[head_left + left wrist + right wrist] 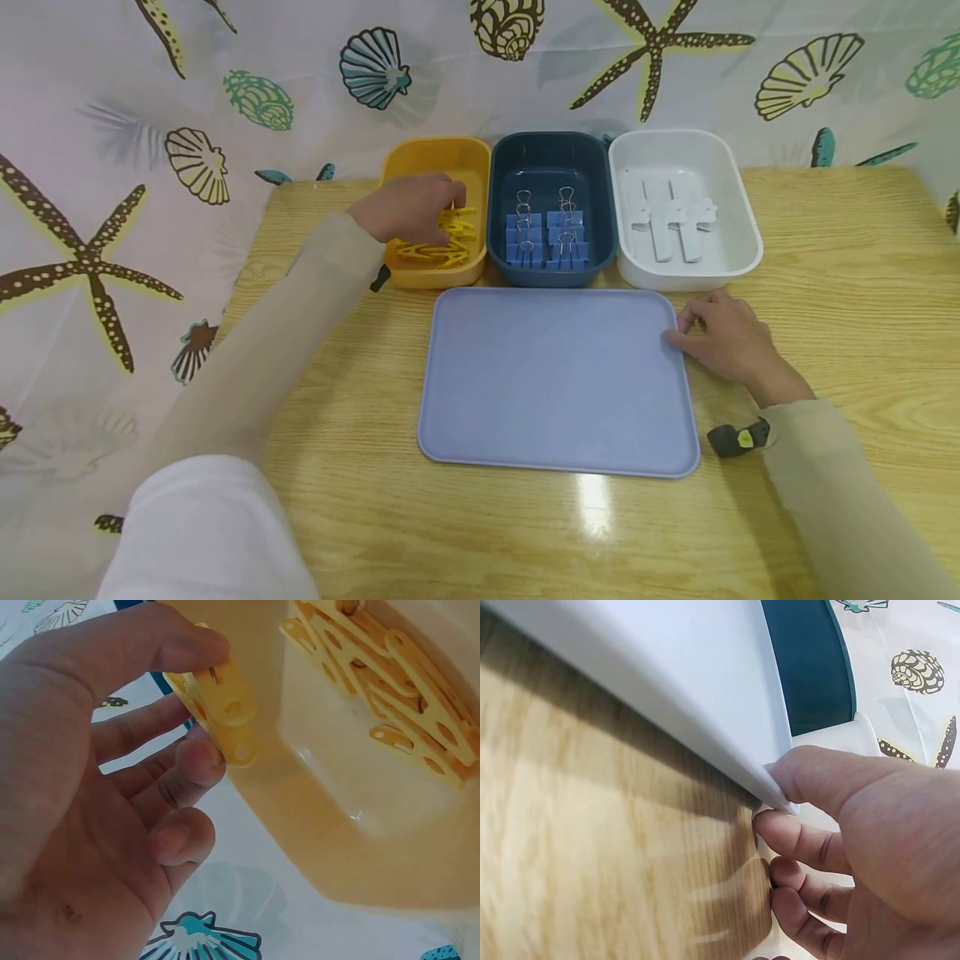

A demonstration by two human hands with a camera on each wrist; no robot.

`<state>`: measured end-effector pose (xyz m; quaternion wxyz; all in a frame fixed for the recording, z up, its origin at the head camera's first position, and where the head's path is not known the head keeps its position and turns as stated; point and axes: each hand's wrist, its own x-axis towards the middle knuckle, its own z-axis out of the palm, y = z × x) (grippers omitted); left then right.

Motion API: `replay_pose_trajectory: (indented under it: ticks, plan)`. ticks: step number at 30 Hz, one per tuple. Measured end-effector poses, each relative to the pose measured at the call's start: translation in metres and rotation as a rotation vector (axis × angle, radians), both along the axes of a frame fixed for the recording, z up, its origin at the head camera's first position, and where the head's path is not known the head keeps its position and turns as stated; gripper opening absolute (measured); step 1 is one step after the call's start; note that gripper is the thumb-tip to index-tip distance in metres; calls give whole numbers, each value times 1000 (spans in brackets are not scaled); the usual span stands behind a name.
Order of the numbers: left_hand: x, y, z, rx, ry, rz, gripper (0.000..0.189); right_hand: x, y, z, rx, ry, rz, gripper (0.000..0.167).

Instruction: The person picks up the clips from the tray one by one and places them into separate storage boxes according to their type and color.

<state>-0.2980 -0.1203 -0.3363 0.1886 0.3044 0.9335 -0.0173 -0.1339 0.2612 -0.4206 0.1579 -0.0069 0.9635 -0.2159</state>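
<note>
My left hand [411,208] is over the yellow bin [468,167] and pinches a yellow clothespin [231,705] between thumb and fingers, as the left wrist view shows. Several more yellow clothespins [405,694] lie in a pile on the bin's floor. At the blue-grey tray [555,375], my right hand [723,337] grips the right edge near the far corner. In the right wrist view the thumb lies on the tray's rim [682,720] and the index finger sits just below it. The tray's surface is bare.
Beside the yellow bin stand a dark blue bin [551,150] with blue binder clips [567,242] and a white bin [723,258] with several white clips [678,221]. All three line the wooden table's [847,275] back edge, before a shell-patterned cloth [450,92].
</note>
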Motion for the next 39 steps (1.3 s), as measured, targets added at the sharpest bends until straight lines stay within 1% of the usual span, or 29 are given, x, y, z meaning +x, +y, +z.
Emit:
replay_pose_trajectory:
  ticks: [5,15,19,25,31,36,39]
  plan:
    - [-10,3,-6,-42,12,10,48,0,0,1,-2,1,-2,27]
    - [-28,11,-19,-115,-16,35,52,2,0,1,-15,13,-4,26]
    - [-34,14,-22,-136,-19,49,53,1,0,0,-15,14,-3,27]
    - [-38,18,-22,-165,-31,41,51,1,0,0,-16,6,-7,26]
    - [-41,19,-22,-188,-27,25,50,1,1,0,-12,12,-8,26]
    - [-45,20,-27,-194,-29,10,50,2,2,0,-7,24,-8,26]
    - [-49,18,-30,-191,-43,14,49,2,2,0,-8,32,-4,26]
